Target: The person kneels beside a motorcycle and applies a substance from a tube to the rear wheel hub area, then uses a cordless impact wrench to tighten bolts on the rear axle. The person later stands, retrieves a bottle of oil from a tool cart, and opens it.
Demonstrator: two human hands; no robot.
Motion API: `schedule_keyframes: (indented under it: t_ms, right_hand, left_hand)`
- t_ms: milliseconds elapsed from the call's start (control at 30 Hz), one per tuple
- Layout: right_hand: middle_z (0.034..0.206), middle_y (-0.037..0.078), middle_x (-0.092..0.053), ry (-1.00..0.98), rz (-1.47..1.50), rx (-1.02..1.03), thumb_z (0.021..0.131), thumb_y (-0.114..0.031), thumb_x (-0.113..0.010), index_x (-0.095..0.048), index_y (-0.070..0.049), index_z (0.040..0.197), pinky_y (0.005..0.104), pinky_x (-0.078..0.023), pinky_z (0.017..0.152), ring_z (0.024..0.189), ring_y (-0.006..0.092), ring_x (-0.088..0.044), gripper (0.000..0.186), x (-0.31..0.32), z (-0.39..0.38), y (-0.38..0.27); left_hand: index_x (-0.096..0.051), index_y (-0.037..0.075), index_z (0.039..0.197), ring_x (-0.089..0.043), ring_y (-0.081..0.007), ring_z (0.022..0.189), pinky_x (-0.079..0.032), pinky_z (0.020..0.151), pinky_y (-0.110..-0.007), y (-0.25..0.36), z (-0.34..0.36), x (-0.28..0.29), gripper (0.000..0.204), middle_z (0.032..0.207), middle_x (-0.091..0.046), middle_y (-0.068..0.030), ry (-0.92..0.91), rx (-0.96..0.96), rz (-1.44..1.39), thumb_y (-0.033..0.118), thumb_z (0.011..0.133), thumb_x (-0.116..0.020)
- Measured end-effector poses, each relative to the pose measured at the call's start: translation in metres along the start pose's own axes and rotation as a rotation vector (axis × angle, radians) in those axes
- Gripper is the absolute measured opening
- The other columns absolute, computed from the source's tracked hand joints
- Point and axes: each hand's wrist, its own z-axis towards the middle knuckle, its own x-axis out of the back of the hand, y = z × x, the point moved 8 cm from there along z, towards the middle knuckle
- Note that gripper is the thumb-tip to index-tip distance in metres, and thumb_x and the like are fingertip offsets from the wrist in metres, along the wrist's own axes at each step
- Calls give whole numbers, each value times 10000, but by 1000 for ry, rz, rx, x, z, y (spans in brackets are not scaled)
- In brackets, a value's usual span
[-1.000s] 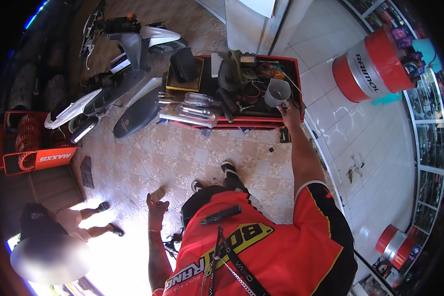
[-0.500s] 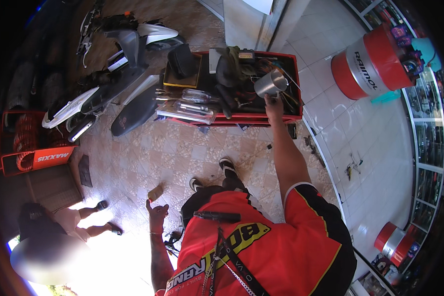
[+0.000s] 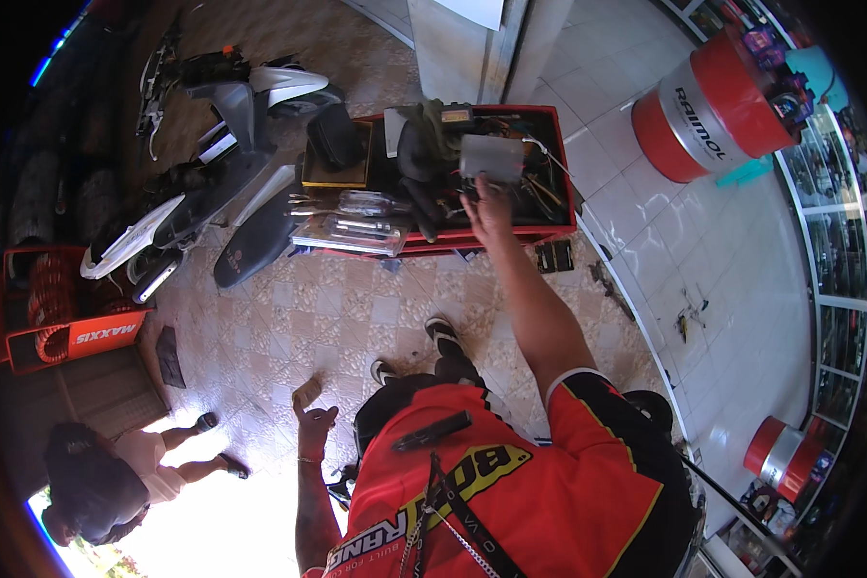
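My right hand reaches out over the red tool cart, its fingers closed at the lower side of a silver metal cup. The cup is slightly smeared by motion and sits above the tools; its mouth does not face me. At my left side, low and away from the cart, my left hand has its fingers closed on a small tan, block-shaped item. The exact kind of that item cannot be made out. Near the cup lie dark gloves or cloth and loose hand tools.
On the cart are a black case and clear packages. A partly stripped motorcycle stands left of it, a detached seat beside. A red-and-silver drum stands right. Another person is at lower left.
The metal cup has turned from showing its open mouth to showing its side, and shifted left with my right hand. My left hand keeps its hold, with the tan item slightly turned.
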Motion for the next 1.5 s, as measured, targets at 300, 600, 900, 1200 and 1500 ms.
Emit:
schedule_keyframes:
  t_ms: [300,600,900,1200,1500]
  right_hand:
    - [1076,84,-638,-83,-486,-124,955,-355,-720,-591,-32,1169,363,-577,857,978,209,-648,409,-32,-16,60]
    - [944,33,-701,-154,-1097,241,974,-338,-699,-663,-20,1086,278,-535,661,785,117,-655,340,87,-14,-56]
    - [1027,146,-745,-95,-1646,327,935,-390,-700,-666,-133,1230,459,-545,803,960,354,-711,393,121,2,-104]
    - [950,135,-744,290,-1717,374,841,-420,-777,-726,-146,1051,469,-555,752,906,367,-709,350,102,-7,-84]
    - [947,123,-735,271,-1496,618,833,-275,-789,-668,-54,1040,410,-548,808,917,297,-720,327,129,-70,-97]
  left_hand:
    - [70,86,1575,-639,-146,689,-555,659,-289,6,0,-3,1114,827,-651,-64,14,-3,-8,90,860,-785]
    - [76,107,1575,-625,-142,681,-554,659,-296,-25,-6,2,1136,814,-636,-65,72,92,-100,106,853,-800]
    - [67,83,1579,-622,-144,690,-564,702,-303,-44,-14,18,1138,823,-631,-70,118,84,-142,144,850,-804]
    - [65,56,1560,-611,-136,677,-539,674,-285,-64,-24,14,1123,802,-629,-62,135,129,-192,144,847,-798]
    - [-14,-22,1540,-590,-132,636,-516,606,-272,-58,-28,14,1086,754,-649,-55,160,97,-95,146,837,-824]
